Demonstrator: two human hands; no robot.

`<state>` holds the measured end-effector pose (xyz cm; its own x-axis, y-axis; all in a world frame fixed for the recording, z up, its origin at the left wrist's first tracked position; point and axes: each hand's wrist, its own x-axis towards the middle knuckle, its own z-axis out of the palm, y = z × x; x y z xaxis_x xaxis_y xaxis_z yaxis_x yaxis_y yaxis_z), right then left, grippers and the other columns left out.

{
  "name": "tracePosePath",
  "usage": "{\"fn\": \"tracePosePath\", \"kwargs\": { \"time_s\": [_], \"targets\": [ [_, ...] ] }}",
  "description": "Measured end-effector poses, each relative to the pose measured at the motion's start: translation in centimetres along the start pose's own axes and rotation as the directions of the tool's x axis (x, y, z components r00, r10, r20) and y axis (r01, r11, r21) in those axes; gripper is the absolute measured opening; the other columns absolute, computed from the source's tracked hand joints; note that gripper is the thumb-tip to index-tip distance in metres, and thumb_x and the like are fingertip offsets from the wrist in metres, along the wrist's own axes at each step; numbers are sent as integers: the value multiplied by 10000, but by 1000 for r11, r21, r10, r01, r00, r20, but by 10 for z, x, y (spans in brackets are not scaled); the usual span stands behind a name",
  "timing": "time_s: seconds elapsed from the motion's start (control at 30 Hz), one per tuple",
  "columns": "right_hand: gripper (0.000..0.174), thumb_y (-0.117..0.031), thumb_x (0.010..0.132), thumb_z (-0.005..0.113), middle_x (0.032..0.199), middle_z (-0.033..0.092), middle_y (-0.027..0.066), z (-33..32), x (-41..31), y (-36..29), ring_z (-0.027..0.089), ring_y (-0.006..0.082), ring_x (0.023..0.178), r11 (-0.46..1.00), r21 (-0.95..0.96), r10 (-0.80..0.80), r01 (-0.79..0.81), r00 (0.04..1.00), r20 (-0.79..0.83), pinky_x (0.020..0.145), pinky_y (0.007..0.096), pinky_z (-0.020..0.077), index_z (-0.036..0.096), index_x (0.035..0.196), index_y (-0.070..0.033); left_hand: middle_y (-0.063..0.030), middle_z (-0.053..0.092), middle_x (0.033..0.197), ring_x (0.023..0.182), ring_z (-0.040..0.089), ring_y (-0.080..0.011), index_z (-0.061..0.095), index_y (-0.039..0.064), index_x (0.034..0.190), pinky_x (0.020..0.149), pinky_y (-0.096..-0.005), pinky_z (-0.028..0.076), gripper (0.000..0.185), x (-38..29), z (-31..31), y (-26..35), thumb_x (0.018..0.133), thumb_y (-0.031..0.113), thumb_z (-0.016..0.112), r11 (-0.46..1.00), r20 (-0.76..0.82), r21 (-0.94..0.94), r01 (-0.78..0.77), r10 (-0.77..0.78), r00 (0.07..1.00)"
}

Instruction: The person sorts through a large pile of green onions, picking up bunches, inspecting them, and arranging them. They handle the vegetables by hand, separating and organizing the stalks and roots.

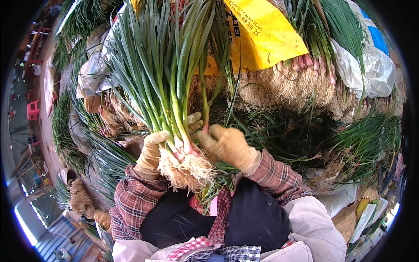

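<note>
A thick bunch of spring onions, with long green leaves, pinkish-white bulbs and pale stringy roots, is gripped in my gloved left hand. The thumb lies across the front of the stems, and other gloved fingertips show on the far side. To the right of the bunch, my gloved right hand pinches a single spring onion near its reddish base. Motion blurs these right fingers, and the roots of that stalk are hidden behind them.
A yellow printed sack covers part of a pile of rooted spring onions. White plastic sacking lies at the right. Loose leaves and stalks are heaped nearby. A red plastic stool stands far left.
</note>
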<state>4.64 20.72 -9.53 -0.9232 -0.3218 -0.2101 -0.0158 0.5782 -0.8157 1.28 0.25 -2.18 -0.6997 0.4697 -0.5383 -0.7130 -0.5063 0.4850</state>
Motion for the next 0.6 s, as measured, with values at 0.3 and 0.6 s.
{"fn": "tracePosePath", "kwargs": {
  "time_s": [0.3, 0.6],
  "targets": [
    [477, -450, 1020, 471, 801, 674, 59, -46, 8, 2, 678, 147, 734, 639, 589, -42, -496, 741, 670, 663, 257, 533, 609, 1283, -77, -274, 550, 1299, 1168, 569, -379, 501, -22, 1361, 1082, -494, 409, 767, -1, -15, -11, 756, 410, 690, 996, 106, -21, 86, -84, 991],
    [483, -464, 1014, 477, 661, 619, 39, 27, 56, 4, 489, 114, 395, 303, 947, 151, -102, 987, 58, 394, 242, 409, 641, 858, -37, -261, 638, 1062, 966, 672, -319, 514, -101, 1250, 798, -416, 617, 703, 6, -10, -4, 767, 375, 699, 987, 88, 70, 143, -149, 985]
  ]
}}
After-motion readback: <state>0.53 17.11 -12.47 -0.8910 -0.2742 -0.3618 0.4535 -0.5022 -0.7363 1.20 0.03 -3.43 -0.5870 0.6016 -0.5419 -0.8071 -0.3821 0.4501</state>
